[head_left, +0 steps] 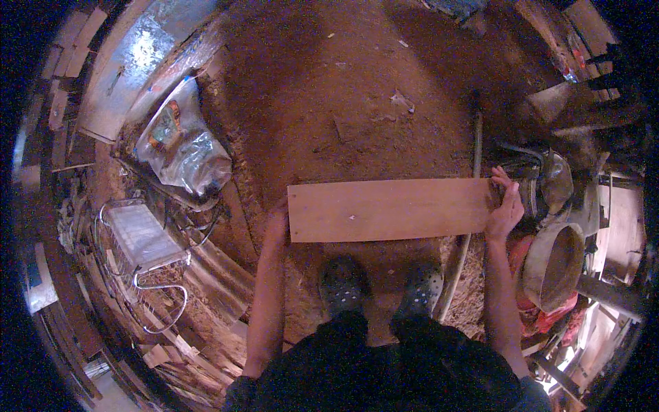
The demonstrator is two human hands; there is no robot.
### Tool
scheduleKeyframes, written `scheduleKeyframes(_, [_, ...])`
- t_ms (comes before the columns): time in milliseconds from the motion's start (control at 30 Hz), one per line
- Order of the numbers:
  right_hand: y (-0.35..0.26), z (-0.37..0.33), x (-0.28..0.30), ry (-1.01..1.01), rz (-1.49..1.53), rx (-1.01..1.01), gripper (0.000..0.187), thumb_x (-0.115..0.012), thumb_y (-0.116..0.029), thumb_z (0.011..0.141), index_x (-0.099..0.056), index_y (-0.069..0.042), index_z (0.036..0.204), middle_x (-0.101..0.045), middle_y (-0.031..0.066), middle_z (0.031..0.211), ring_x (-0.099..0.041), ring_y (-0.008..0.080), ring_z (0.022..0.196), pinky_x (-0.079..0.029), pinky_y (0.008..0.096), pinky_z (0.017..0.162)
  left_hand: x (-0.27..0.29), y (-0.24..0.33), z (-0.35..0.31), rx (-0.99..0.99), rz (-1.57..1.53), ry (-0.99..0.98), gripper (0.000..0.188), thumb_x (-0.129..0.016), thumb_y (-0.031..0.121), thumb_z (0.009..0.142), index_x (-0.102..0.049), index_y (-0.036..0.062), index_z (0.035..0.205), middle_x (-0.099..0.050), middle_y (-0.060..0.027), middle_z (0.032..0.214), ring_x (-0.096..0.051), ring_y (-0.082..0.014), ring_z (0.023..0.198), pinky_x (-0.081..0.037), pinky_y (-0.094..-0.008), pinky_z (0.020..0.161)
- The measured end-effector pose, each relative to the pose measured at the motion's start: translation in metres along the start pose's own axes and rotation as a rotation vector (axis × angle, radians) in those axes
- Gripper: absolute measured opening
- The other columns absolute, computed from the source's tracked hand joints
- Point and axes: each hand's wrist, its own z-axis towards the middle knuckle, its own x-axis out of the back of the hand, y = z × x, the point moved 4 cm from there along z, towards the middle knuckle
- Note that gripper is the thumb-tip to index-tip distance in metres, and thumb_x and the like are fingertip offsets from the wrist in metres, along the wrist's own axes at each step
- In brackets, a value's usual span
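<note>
Gripping board (388, 209) ends, left hand (277, 218), right hand (505, 209), arms extended

The left hand's (278, 221) fingers are hidden behind the board (390, 209); dark corners swallow the planks (68, 48) at the rim
</note>
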Motion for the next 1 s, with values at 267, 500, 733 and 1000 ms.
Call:
scheduleKeyframes(267, [-0.001,0.0,0.003,-0.027,-0.107,0.095,0.051,-0.03,-0.029,0.103,-0.064,0.007,0.089,-0.064,0.0195,0.111,-0.056,0.0285,0.113,-0.038,0.0398,0.102,-0.012,0.083,-0.081,-0.114,0.388,0.204,0.034,-0.056,0.027,0.092,-0.063,-0.0006,0.111,-0.067,-0.0055,0.1,-0.061,-0.0179,0.092,-0.046,-0.0281,0.082])
scheduleKeyframes(500, [-0.002,-0.003,0.0,-0.041,-0.133,0.148,0.05,-0.029,-0.029,0.103,-0.063,0.006,0.092,-0.065,0.0186,0.11,-0.058,0.0294,0.111,-0.039,0.0395,0.101,-0.105,0.147,-0.173,-0.522,0.629,0.04,0.026,-0.058,0.012,0.09,-0.063,0.0036,0.115,-0.065,-0.0131,0.113,-0.059,-0.0271,0.112,-0.043,-0.0324,0.097])
scheduleKeyframes(733, [-0.066,-0.071,-0.036,-0.441,-0.242,0.61,0.045,-0.035,-0.035,0.1,-0.063,0.0,0.102,-0.062,0.0188,0.116,-0.056,0.0355,0.114,-0.039,0.0472,0.101,-0.2,0.117,-0.145,-1.063,1.504,-0.549,0.057,-0.061,0.008,0.084,-0.04,0.0074,0.137,-0.047,-0.0163,0.136,-0.039,-0.0326,0.131,-0.035,-0.0468,0.106])
scheduleKeyframes(1000, [-0.073,-0.118,-0.104,-0.763,-0.447,0.621,0.047,-0.057,-0.03,0.088,-0.054,-0.001,0.125,-0.05,0.0189,0.134,-0.046,0.0372,0.126,-0.033,0.0488,0.107,-0.132,0.119,-0.128,-0.787,0.804,-0.081,0.029,-0.058,0.02,0.09,-0.061,0.0031,0.114,-0.056,-0.017,0.126,-0.049,-0.0327,0.121,-0.037,-0.0441,0.103])
